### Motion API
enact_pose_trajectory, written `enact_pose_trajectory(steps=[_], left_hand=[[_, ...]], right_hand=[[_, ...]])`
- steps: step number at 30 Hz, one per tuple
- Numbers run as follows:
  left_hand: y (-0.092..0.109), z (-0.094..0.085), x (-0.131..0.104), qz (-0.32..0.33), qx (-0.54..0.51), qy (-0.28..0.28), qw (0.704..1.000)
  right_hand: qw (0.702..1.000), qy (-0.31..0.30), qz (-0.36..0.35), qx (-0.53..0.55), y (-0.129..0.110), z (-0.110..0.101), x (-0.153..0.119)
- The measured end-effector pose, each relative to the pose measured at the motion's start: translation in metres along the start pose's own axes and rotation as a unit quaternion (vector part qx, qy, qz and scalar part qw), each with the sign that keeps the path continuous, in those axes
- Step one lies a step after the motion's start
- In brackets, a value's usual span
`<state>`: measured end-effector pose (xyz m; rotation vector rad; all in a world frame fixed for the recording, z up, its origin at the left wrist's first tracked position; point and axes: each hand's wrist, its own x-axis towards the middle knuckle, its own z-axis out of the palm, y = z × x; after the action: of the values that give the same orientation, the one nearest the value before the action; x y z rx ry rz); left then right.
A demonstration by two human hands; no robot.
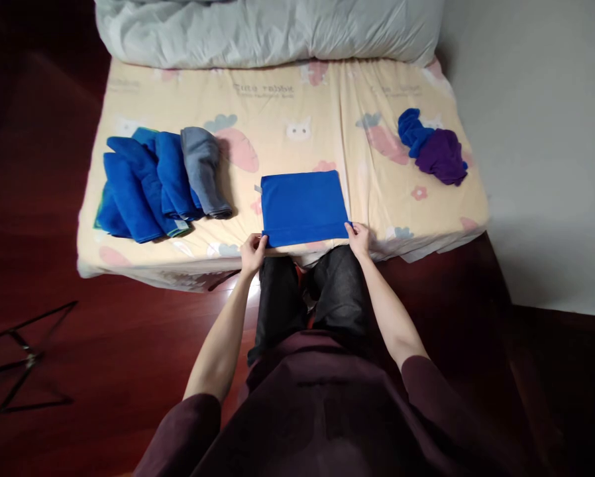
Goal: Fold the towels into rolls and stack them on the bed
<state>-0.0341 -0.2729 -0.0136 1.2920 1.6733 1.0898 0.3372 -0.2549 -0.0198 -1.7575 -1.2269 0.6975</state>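
Observation:
A blue cloth (303, 205) lies flat as a rectangle near the front edge of the bed, with a small pale tag at its left side. My left hand (254, 252) pinches its near left corner. At the near right corner, my right hand (358, 239) grips the same cloth between thumb and fingers. A narrow strip along the near edge looks folded over. To the left lie several rolled or folded blue cloths (133, 189) and a grey one (203, 171). A crumpled purple cloth (441, 158) rests against a crumpled blue cloth (413, 131) on the right.
The bed (297, 112) has a cream sheet with carrot and rabbit prints. A pale grey quilt (272, 30) is bunched along its far side. A pale wall (540, 165) stands at the right. Black stand legs (26, 358) are on the dark red floor at left.

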Motion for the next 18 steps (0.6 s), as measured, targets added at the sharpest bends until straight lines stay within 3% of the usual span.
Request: enact_pose_trajectory(steps=[5, 18], left_hand=[[-0.005, 0.001, -0.002, 0.029, 0.023, 0.020, 0.999], [-0.011, 0.009, -0.001, 0.014, 0.012, 0.054, 0.998]], right_hand=[[0.996, 0.004, 0.003, -0.087, 0.000, 0.006, 0.007], [0.974, 0.024, 0.002, -0.225, -0.009, 0.013, 0.002]])
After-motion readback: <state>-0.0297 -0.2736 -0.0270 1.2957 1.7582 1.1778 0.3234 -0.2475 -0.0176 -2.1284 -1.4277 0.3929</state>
